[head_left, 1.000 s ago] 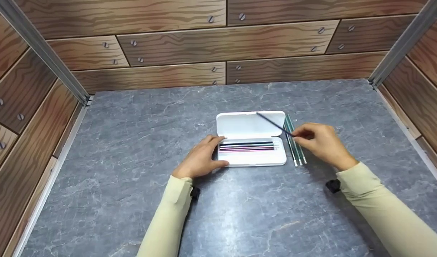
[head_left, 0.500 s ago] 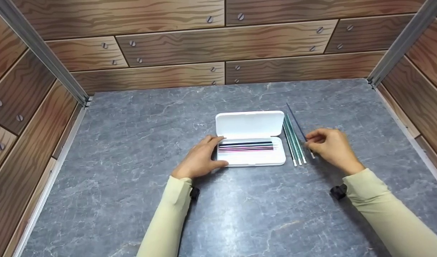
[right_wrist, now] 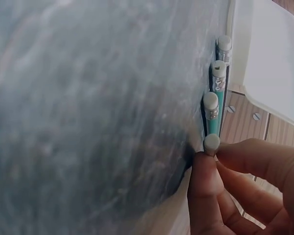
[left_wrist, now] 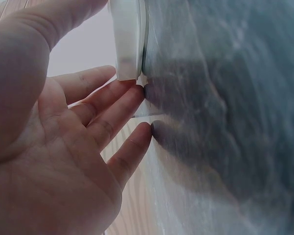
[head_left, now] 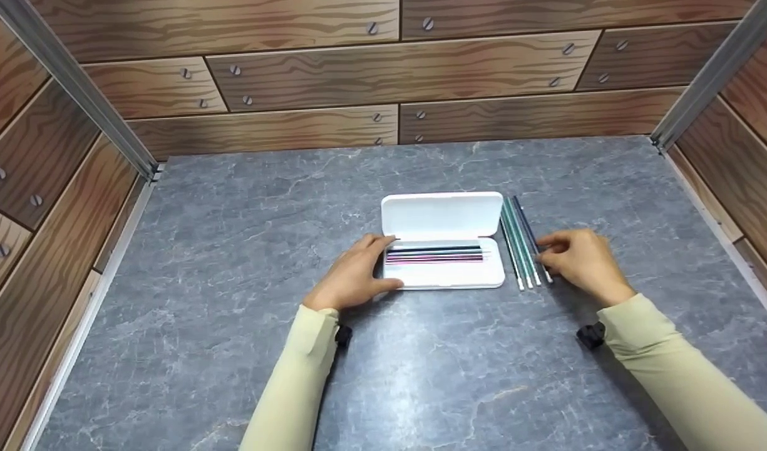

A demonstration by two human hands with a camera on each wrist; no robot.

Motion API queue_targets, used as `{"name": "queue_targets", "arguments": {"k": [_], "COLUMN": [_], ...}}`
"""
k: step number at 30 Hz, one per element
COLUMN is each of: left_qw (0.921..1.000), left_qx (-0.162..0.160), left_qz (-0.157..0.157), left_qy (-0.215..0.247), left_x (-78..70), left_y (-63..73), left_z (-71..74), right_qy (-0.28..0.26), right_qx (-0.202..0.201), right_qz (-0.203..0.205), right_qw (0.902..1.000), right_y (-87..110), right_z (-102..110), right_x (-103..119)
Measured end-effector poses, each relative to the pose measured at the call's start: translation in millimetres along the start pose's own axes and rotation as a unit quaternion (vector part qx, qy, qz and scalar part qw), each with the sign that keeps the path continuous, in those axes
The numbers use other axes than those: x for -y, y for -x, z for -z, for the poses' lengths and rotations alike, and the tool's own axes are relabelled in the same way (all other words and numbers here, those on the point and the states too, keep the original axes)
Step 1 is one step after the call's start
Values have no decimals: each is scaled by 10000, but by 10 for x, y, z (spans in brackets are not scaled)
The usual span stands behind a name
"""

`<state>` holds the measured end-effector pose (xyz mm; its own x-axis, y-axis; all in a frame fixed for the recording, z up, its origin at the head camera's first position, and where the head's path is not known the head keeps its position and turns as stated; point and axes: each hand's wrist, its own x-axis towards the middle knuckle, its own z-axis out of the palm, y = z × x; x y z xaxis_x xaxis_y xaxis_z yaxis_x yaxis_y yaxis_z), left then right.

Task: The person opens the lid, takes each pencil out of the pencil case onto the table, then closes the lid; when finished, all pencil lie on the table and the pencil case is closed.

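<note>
A dark blue pencil point(head_left: 526, 220) lies alongside several green pencils point(head_left: 516, 241) to the right of an open white pencil case point(head_left: 442, 275). My right hand point(head_left: 581, 260) pinches the blue pencil near its eraser end between thumb and fingers. Its eraser point(right_wrist: 212, 143) shows right at the fingertips in the right wrist view, in line with the other erasers. Around the left end of the case, my left hand point(head_left: 354, 274) rests with thumb at the front edge and forefinger at the hinge side. In the left wrist view its fingers point(left_wrist: 129, 152) are loosely extended.
Inside the case lie several dark and pink pencils point(head_left: 433, 258) side by side. The lid point(head_left: 442, 214) stands raised behind them. Grey marbled tabletop point(head_left: 264, 207) surrounds everything, bounded by wood-patterned walls point(head_left: 308, 81) and metal corner posts point(head_left: 702, 78).
My right hand has carried the blue pencil from above the case to the right, turned it, and brought it down beside the green pencils. My left hand has stayed at the case.
</note>
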<state>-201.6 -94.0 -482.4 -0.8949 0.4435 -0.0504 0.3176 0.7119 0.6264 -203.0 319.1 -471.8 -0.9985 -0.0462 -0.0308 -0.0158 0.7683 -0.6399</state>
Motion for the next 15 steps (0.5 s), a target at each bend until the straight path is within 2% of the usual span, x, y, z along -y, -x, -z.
{"name": "queue_targets", "arguments": {"k": [15], "left_qw": [10000], "left_qx": [10], "left_qz": [12], "left_qy": [-26], "left_x": [0], "left_y": [-5], "left_z": [8], "right_qy": [-7], "right_qx": [31], "right_qz": [54], "right_qw": [10000], "right_y": [8], "right_z": [-28], "right_x": [25]}}
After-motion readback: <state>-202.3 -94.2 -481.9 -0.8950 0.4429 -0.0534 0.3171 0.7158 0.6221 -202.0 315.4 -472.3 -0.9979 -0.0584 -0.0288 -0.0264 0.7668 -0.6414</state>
